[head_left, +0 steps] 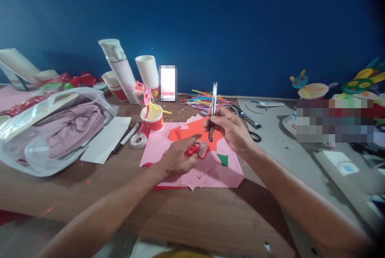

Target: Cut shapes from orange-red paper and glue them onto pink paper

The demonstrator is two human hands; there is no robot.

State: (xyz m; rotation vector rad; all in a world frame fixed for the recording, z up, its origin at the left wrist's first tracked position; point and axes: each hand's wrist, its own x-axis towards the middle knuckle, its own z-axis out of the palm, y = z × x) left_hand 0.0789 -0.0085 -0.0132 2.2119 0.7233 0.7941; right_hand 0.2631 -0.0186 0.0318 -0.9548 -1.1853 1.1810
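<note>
My right hand [230, 127] grips a pen [214, 99] upright, with its dark grip end downward, above the papers. My left hand [180, 156] is closed on a small red and whitish piece [194, 150] whose kind I cannot make out. That hand's index finger points out over an orange paper sheet [180, 134] with cut edges. Underneath lies pink paper [210, 174] with pen marks and jagged edges. A green paper scrap [223, 160] rests on the pink sheet, right of the red piece.
A paper cup [152, 121] with a pink paper figure stands behind the pink paper, near a tape roll [138, 140] and marker [126, 138]. Colourful pipe cleaners [201, 99], a tilted flask [122, 69] and stacked cups [146, 69] line the wall. A plastic bag [60, 130] lies left.
</note>
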